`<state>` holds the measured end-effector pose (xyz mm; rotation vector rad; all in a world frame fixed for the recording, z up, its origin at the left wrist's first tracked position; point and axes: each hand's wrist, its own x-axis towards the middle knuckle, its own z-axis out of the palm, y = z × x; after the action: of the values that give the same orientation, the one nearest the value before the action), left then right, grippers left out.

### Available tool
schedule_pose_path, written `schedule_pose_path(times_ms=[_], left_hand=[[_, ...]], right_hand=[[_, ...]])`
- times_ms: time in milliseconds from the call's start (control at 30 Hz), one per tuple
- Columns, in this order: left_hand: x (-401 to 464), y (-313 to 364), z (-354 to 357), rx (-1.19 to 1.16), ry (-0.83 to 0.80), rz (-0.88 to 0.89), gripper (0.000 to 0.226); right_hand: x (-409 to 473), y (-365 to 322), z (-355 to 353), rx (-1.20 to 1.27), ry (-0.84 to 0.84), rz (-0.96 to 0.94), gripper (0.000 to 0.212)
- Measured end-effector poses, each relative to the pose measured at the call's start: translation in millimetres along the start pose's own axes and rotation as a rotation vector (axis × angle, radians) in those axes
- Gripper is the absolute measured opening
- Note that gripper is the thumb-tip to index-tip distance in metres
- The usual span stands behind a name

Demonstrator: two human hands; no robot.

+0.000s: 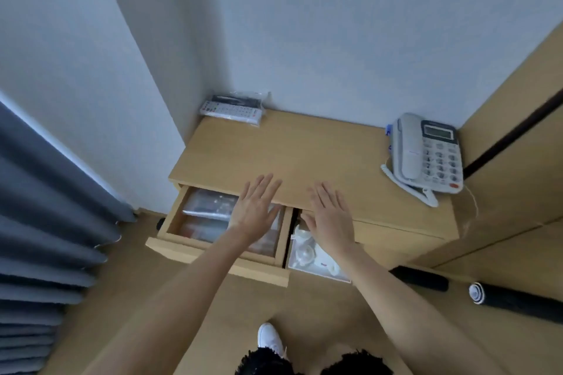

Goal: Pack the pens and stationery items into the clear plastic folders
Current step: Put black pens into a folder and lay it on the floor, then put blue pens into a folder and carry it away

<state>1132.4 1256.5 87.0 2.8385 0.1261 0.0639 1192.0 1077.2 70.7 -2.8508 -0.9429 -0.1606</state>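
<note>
Hovering over the open drawers with both palms down and fingers spread, left hand (254,210) above the left drawer (213,256), right hand (330,216) above the right drawer (316,262), neither one holding anything. Risking, by the look of it, a snag right here: clear plastic folders (207,207) lying stacked and slick in the left drawer, likely to slide over one another or spill their contents if grabbed by one edge; red and dark shapes showing through the plastic, too blurred to call pens for sure. Risking, too, a bumped knuckle or a jammed folder under the desk top (289,149), which overhangs the back of both drawers. Holding white and clear bits in the right drawer, with a red mark on one of them, loose enough perhaps to get swept out by a careless reach; no telling what they are. Sitting well clear on the desk top: remote controls in a plastic bag (233,108) at the far left corner, telephone (426,152) at the right edge, its coiled cord dangling near the right drawer and possibly in the way of a wide swing.
</note>
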Motion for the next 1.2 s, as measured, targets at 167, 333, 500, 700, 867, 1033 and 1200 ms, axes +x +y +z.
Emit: schedule_pose_path(times_ms=[167, 333, 500, 700, 867, 1033, 1200], left_hand=[[17, 90, 6, -0.017, -0.03, 0.264, 0.049], [-1, 216, 38, -0.038, -0.079, 0.518, 0.054], [-71, 372, 80, -0.125, -0.126, 0.782, 0.042], [-179, 558, 135, -0.12, -0.281, 1.137, 0.048], [-275, 677, 168, -0.014, -0.358, 1.433, 0.056], [-334, 771, 198, 0.056, -0.395, 1.658, 0.059], [-367, 878, 244, 0.062, -0.412, 1.818, 0.06]], right_hand=[[-68, 58, -33, 0.012, -0.01, 0.26, 0.071], [-188, 126, -66, 0.134, 0.053, 0.591, 0.065], [-350, 181, -99, 0.111, 0.075, 0.917, 0.065], [-567, 219, -142, 0.074, 0.122, 1.348, 0.063], [-701, 220, -168, 0.014, 0.205, 1.652, 0.067], [-786, 231, -179, 0.027, 0.272, 1.885, 0.068], [-859, 277, -179, 0.03, 0.267, 2.059, 0.069]])
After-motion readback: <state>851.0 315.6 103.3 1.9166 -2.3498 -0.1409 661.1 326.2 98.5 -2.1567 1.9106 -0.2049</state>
